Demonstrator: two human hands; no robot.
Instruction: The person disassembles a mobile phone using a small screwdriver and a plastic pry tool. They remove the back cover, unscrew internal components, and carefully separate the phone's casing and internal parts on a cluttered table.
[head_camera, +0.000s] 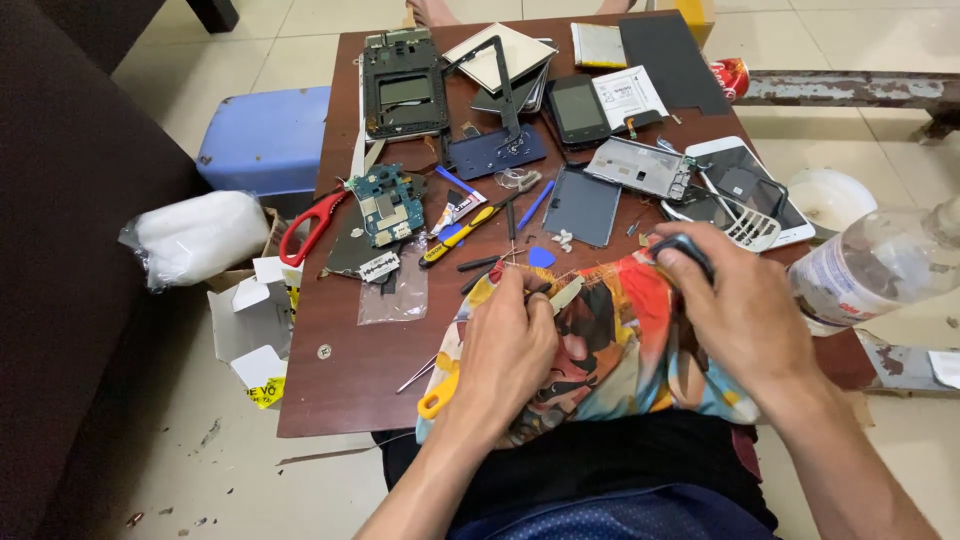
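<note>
The small dark part (683, 248) is sitting at the far edge of the colourful cloth (600, 345), and the right hand (745, 315) is closing its fingers around it, so only the rounded dark top is showing. The left hand (505, 355) is pinching a thin tool (548, 293) between thumb and fingers, with the pale tip pointing towards the right hand. It looks like the person is working on the part with the tool while holding it steady over the cloth; bringing the tip onto such a small piece is asking for a firm grip and a slow, exact movement. A yellow-handled tool (440, 395) is lying under the left wrist.

Beyond the hands, the brown table (320, 390) is crowded: a green circuit board (388, 205), red scissors (310, 225), a yellow-and-black screwdriver (460, 235), a black phone frame (404, 88), a small dark phone (578, 110), a grey panel (582, 205) and a white phone (750, 190). A clear plastic bottle (880, 262) is standing just beside the right hand, and I judge it could be knocked. The loose pieces near the cloth are leaving little free room.
</note>
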